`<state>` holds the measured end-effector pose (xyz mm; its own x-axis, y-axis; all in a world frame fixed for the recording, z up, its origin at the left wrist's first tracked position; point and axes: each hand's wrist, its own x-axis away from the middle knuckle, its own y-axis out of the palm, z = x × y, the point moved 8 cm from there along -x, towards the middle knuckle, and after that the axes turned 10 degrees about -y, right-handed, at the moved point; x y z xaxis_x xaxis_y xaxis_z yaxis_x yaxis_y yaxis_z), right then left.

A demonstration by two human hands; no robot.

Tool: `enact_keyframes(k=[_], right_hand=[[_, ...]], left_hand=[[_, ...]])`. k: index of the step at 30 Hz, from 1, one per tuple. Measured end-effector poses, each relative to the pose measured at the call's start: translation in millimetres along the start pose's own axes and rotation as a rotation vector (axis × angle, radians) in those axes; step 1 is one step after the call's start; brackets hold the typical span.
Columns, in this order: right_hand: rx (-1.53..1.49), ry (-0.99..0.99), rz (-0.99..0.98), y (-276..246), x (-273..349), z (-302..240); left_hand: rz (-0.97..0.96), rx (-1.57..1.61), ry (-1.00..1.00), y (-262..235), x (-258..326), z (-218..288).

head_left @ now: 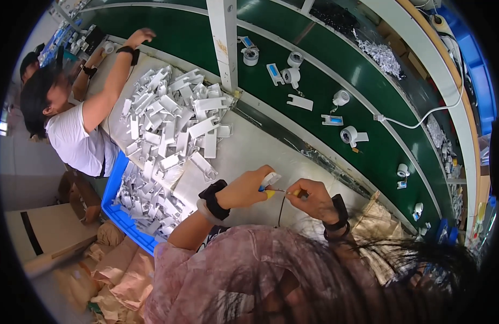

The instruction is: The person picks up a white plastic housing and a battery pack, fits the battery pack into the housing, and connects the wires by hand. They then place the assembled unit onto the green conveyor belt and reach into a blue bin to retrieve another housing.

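Note:
Close to the bench's front edge, my left hand (246,189) is closed round a small white plastic part (270,180) with a blue patch. Fingers mostly cover that part. My right hand (312,200) is just to its right, thumb and fingertips pinched together on something too small to name. Between the two hands runs a thin, short piece (279,190), and a dark cord (282,209) hangs down beside it. Yellow shows at the fingertips of both hands. A large heap of white plastic brackets (171,110) lies on the bench left of my hands.
A blue crate (110,186) of white brackets stands at the left. A green conveyor belt (314,70) beyond the bench carries several white camera-like units (290,77). A white post (223,43) rises beside the belt. A co-worker (79,124) reaches over the bench at far left.

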<state>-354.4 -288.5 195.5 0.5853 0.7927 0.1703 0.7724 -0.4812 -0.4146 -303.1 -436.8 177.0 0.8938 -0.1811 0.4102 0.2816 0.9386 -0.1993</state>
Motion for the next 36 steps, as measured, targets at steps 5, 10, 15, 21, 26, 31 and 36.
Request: enact_keyframes(k=[5,10,15,21,26,31,36], right_hand=[[0.418,-0.456,0.375,-14,11,-42],[0.360,-0.512,0.487,-9,21,-38],[0.375,-0.536,0.509,-7,23,-39],[0.426,-0.547,0.517,-9,22,-42],[0.465,-0.606,0.531,-9,22,-42],[0.493,-0.649,0.520,-8,21,-48],[0.479,-0.639,0.528,-8,21,-47]], left_hand=[[-0.097,0.699,-0.028,23,-3,-25],[-0.043,0.777,-0.011,36,-9,-18],[-0.035,0.816,-0.020,39,-10,-6],[0.004,0.733,0.076,39,-8,-1],[-0.009,0.716,0.168,36,-4,11],[-0.007,0.687,0.156,36,-3,9],[-0.013,0.732,0.171,39,-2,7]])
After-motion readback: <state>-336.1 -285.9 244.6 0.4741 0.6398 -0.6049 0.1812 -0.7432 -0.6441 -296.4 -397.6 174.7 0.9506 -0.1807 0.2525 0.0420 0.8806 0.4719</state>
